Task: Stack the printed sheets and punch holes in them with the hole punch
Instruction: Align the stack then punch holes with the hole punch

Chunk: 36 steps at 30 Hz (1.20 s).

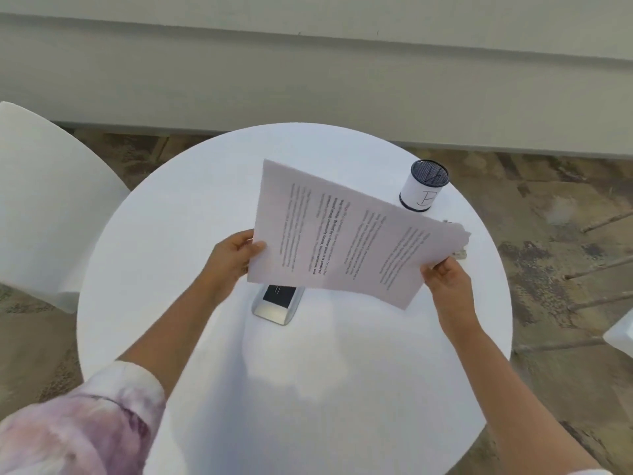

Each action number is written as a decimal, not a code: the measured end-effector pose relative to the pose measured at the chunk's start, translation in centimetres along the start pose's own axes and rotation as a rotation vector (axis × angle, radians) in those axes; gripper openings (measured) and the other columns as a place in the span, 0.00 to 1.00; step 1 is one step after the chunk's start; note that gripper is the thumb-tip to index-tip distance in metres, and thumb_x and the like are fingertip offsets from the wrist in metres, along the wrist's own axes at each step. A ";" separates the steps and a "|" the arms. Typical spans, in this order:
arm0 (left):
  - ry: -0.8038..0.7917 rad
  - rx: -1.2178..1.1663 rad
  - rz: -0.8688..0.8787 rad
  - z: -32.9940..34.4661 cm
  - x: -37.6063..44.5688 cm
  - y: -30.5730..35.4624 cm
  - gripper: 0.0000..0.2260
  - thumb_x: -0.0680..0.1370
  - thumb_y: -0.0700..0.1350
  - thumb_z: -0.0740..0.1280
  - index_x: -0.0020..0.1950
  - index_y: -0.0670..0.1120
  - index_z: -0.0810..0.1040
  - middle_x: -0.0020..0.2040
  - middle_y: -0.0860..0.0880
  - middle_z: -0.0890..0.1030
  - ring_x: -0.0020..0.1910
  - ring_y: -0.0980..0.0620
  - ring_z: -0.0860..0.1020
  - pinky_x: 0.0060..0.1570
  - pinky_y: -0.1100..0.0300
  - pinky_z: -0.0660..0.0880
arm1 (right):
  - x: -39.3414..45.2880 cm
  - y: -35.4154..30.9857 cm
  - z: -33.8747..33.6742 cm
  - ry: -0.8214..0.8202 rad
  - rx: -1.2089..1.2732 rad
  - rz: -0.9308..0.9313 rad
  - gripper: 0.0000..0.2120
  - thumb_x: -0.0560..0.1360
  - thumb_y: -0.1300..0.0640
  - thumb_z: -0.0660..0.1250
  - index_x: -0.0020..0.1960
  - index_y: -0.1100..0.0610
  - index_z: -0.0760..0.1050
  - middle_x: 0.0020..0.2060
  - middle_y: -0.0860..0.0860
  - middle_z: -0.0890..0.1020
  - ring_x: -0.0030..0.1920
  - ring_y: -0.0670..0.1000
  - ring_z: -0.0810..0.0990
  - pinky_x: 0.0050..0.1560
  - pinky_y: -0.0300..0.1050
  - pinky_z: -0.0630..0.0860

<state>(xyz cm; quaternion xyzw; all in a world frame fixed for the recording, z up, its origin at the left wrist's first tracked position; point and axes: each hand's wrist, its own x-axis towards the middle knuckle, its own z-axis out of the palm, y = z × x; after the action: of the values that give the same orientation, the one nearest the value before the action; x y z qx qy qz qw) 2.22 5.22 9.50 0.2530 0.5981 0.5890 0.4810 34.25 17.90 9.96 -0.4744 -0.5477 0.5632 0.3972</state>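
Note:
Both hands hold a stack of printed sheets (346, 231) in the air above the round white table (171, 234). My left hand (233, 258) grips the stack's left edge, thumb on top. My right hand (445, 279) pinches its right edge. The sheets are tilted and carry lines of text running sideways to me. Under their near edge the silver hole punch (277, 303) with a dark top lies on the table, its far part hidden by the paper.
A mesh pen cup (423, 190) with a white label stands at the table's far right. A small object (460, 252) peeks out behind the sheets' right corner. A white chair (44, 207) sits at the left, another white edge (621, 332) at the right.

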 end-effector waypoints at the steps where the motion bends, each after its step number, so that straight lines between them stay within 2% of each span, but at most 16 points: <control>1: -0.019 0.092 -0.006 -0.2 0.1 0.4 0.18 0.69 0.46 0.71 0.58 0.44 0.78 0.51 0.50 0.84 0.51 0.49 0.81 0.46 0.58 0.79 | 0.0 0.1 0.2 -0.003 -0.008 0.002 0.10 0.76 0.67 0.61 0.49 0.53 0.76 0.45 0.44 0.83 0.48 0.42 0.80 0.54 0.40 0.76; 4: -0.041 0.155 0.001 0.0 -0.1 1.1 0.19 0.64 0.49 0.73 0.53 0.47 0.80 0.48 0.52 0.84 0.49 0.51 0.82 0.47 0.58 0.79 | -0.1 0.1 0.7 -0.038 -0.029 -0.010 0.11 0.77 0.67 0.61 0.46 0.52 0.75 0.40 0.40 0.83 0.45 0.41 0.80 0.52 0.38 0.76; 7: -0.007 0.120 0.052 0.5 -0.6 1.2 0.10 0.69 0.43 0.72 0.50 0.49 0.80 0.45 0.55 0.85 0.46 0.54 0.82 0.43 0.62 0.79 | -0.3 0.2 1.2 -0.049 -0.019 -0.029 0.12 0.77 0.67 0.60 0.49 0.51 0.76 0.46 0.45 0.82 0.50 0.45 0.80 0.55 0.41 0.76; 10: 0.018 0.133 0.064 0.5 -1.3 0.3 0.09 0.69 0.43 0.72 0.49 0.50 0.80 0.43 0.55 0.84 0.44 0.55 0.82 0.42 0.64 0.79 | -0.5 0.4 1.6 -0.054 -0.027 -0.030 0.14 0.77 0.67 0.60 0.50 0.48 0.75 0.47 0.44 0.82 0.50 0.41 0.80 0.53 0.36 0.77; 15: 0.091 0.142 -0.005 1.0 -1.9 -2.1 0.08 0.73 0.40 0.69 0.51 0.48 0.79 0.49 0.50 0.82 0.51 0.46 0.79 0.48 0.58 0.77 | -0.9 1.0 2.4 -0.094 -0.081 0.005 0.17 0.76 0.69 0.60 0.51 0.47 0.74 0.48 0.44 0.81 0.48 0.38 0.81 0.51 0.36 0.77; 18: 0.105 0.141 0.009 1.5 -2.0 -1.8 0.10 0.69 0.45 0.72 0.49 0.51 0.79 0.49 0.50 0.82 0.50 0.48 0.80 0.48 0.57 0.78 | -0.7 0.7 2.6 -0.067 -0.060 0.006 0.17 0.76 0.69 0.59 0.51 0.47 0.73 0.48 0.44 0.81 0.47 0.37 0.81 0.49 0.34 0.77; 20: 0.113 0.135 0.023 1.6 -2.1 -1.6 0.12 0.65 0.49 0.70 0.48 0.52 0.79 0.48 0.51 0.82 0.47 0.50 0.80 0.45 0.59 0.79 | -0.5 0.4 2.6 -0.050 -0.058 -0.003 0.17 0.76 0.69 0.59 0.52 0.48 0.73 0.49 0.44 0.81 0.48 0.37 0.80 0.48 0.31 0.76; 24: 0.117 0.162 0.002 1.3 -2.3 -2.2 0.18 0.65 0.49 0.69 0.54 0.49 0.78 0.51 0.48 0.81 0.52 0.46 0.79 0.51 0.52 0.77 | -0.4 0.7 2.5 -0.086 -0.085 0.032 0.18 0.76 0.69 0.60 0.51 0.46 0.73 0.48 0.43 0.80 0.47 0.36 0.80 0.49 0.35 0.77; 26: 0.121 0.160 -0.010 1.1 -2.4 -2.5 0.17 0.66 0.47 0.71 0.54 0.49 0.77 0.51 0.48 0.81 0.52 0.46 0.78 0.52 0.51 0.76 | -0.4 0.9 2.6 -0.093 -0.107 0.050 0.17 0.76 0.69 0.59 0.50 0.47 0.73 0.47 0.44 0.80 0.46 0.36 0.80 0.48 0.35 0.75; 28: 0.139 0.143 -0.001 1.1 -2.3 -2.5 0.12 0.71 0.41 0.72 0.53 0.50 0.77 0.50 0.50 0.81 0.52 0.46 0.78 0.52 0.52 0.76 | -0.3 0.9 2.8 -0.063 -0.106 0.049 0.16 0.76 0.69 0.59 0.49 0.48 0.73 0.46 0.44 0.80 0.44 0.35 0.80 0.44 0.30 0.75; 33: 0.159 0.138 -0.017 1.1 -2.4 -2.9 0.08 0.75 0.39 0.67 0.48 0.52 0.78 0.47 0.51 0.82 0.50 0.47 0.78 0.51 0.52 0.76 | -0.1 1.2 3.3 -0.051 -0.103 0.074 0.14 0.76 0.70 0.58 0.53 0.54 0.73 0.47 0.46 0.80 0.47 0.40 0.79 0.41 0.27 0.75; 36: 0.169 0.065 -0.043 1.1 -2.6 -3.0 0.08 0.74 0.38 0.68 0.47 0.51 0.80 0.41 0.56 0.85 0.47 0.50 0.80 0.47 0.54 0.77 | 0.1 1.6 3.5 0.010 -0.146 0.108 0.12 0.75 0.67 0.61 0.56 0.55 0.71 0.52 0.49 0.80 0.57 0.49 0.78 0.49 0.33 0.73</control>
<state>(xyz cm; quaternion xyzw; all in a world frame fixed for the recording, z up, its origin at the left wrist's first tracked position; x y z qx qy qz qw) 5.03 2.97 7.51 0.2049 0.6606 0.5781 0.4329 30.92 16.99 8.17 -0.5339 -0.5590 0.5400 0.3331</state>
